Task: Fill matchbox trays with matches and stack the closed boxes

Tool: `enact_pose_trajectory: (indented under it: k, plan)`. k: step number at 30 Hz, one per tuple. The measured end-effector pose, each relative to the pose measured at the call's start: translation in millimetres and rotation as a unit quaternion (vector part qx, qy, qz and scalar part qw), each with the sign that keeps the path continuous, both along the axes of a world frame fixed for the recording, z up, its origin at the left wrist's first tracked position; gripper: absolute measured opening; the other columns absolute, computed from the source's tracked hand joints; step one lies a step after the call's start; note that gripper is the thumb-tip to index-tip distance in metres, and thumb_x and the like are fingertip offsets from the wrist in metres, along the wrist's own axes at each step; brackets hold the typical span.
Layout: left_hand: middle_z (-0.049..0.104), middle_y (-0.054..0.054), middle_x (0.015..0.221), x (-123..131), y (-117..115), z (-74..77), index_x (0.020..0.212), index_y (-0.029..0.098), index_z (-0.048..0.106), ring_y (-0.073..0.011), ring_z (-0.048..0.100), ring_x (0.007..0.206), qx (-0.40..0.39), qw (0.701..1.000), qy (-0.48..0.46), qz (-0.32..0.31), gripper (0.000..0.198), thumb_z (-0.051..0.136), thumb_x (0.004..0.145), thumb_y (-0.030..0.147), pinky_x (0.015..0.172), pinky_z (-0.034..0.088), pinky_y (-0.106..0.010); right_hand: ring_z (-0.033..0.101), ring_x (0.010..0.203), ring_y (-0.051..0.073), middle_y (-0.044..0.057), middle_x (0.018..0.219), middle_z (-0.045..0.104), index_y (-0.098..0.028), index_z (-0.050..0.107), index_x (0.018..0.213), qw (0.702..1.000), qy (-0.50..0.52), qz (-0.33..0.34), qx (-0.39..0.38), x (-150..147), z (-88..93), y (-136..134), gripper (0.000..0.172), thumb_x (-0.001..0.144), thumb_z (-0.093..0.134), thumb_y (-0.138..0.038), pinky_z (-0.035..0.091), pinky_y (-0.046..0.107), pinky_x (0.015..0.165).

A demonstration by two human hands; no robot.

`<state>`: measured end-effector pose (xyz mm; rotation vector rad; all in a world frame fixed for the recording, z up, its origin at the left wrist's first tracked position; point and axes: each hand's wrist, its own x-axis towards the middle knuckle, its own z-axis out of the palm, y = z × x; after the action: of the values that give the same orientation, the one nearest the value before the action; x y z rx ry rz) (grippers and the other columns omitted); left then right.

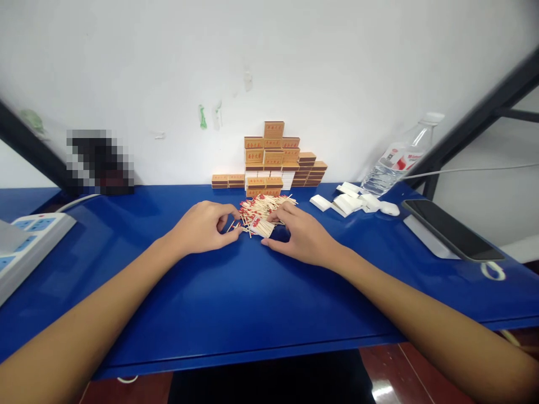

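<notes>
A heap of loose matches point(261, 205) with red heads lies on the blue table. At its near side sits a small white matchbox tray point(261, 226) filled with matches, red heads toward the left. My left hand point(206, 225) is at the heap's left edge, thumb and index finger curved and apart, with a few matches by the fingertips. On the other side, my right hand point(301, 230) curves around the tray's right end. Its upper fingers are at the tray and heap, its thumb lower and apart from the tray. Some fingers of both hands are hidden.
Stacked matchboxes point(273, 157) stand against the wall behind the heap. Several white empty-looking trays point(347, 203), a water bottle point(391, 157) and a phone point(452, 229) are at the right. A power strip point(42, 241) lies at the left.
</notes>
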<state>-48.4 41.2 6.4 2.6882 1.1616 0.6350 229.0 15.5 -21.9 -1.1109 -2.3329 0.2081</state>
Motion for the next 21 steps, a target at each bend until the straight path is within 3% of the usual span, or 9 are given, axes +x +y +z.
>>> enact_pose_trajectory:
  k: [5,9,12,17,21]
  plan:
    - [0.058,0.005,0.058,-7.8,5.9,5.1,0.101,0.02,0.075,-0.0117,0.052,0.052,0.015,1.0,0.012,0.017,0.024,0.066,0.09,0.039,0.058,0.036,-0.027,0.058,0.086,0.02,0.006,0.1,0.061,-0.019,0.064,0.107,0.999,0.035,0.025,0.014,-0.3,9.9,-3.9,0.024,0.09,0.074,-0.034,0.046,0.034,0.075]
    - [0.058,0.004,0.057,-15.3,10.9,12.1,0.09,0.019,0.075,-0.012,0.053,0.053,0.021,0.998,0.024,0.046,0.018,0.066,0.085,0.034,0.059,0.037,-0.027,0.056,0.081,0.017,0.002,0.092,0.059,-0.021,0.067,0.103,0.99,0.015,0.113,-0.088,1.1,27.5,-15.9,0.022,0.088,0.078,-0.033,0.045,0.032,0.072]
    - [0.058,0.004,0.055,-14.0,8.7,14.6,0.081,0.019,0.073,-0.0111,0.05,0.051,-0.015,0.998,0.043,0.038,0.02,0.068,0.084,0.038,0.057,0.035,-0.027,0.057,0.084,0.018,0.002,0.095,0.061,-0.022,0.069,0.105,0.981,-0.014,0.131,-0.141,1.0,31.7,-20.2,0.026,0.088,0.08,-0.038,0.045,0.032,0.073]
    - [0.06,0.004,0.058,-1.4,-2.1,11.2,0.082,0.019,0.073,-0.0107,0.05,0.05,-0.051,0.997,0.056,0.002,0.022,0.072,0.083,0.042,0.054,0.032,-0.026,0.054,0.078,0.016,0.002,0.088,0.061,-0.021,0.069,0.1,0.994,0.012,0.086,-0.072,4.9,22.2,-7.6,0.012,0.099,0.068,-0.033,0.043,0.031,0.073]
    - [0.059,0.004,0.058,5.4,-6.3,8.4,0.083,0.02,0.073,-0.0108,0.049,0.05,-0.05,0.996,0.067,-0.008,0.019,0.072,0.085,0.039,0.054,0.031,-0.027,0.053,0.077,0.015,0.002,0.091,0.06,-0.02,0.069,0.097,0.997,0.018,0.061,-0.04,3.2,9.7,2.9,0.005,0.097,0.068,-0.025,0.043,0.03,0.072]
